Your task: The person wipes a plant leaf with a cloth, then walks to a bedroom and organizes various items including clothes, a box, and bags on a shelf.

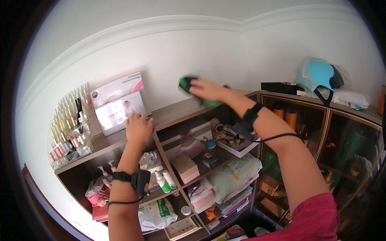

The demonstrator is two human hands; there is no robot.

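Note:
My right hand (208,90) grips a soft green and black thing (184,84), blurred by motion; whether it is a cloth or a pouch I cannot tell. It is held above the wooden top (175,113) of a shelf unit, in front of the white wall. My left hand (139,128) has its fingers apart at the lower right of a white nail dust collector box (114,104). The fingertips overlap the box front; firm contact is hard to judge. To the left of that box, a clear tiered rack (71,155) carries many nail polish bottles and sample sticks.
Below are shelves with a cardboard box (185,168), a white tray (239,147) of small items, a folded floral quilt (235,177) and a plastic bag (158,214). At right stands a glass-door cabinet (325,135), topped by a blue helmet (316,73) in clear plastic.

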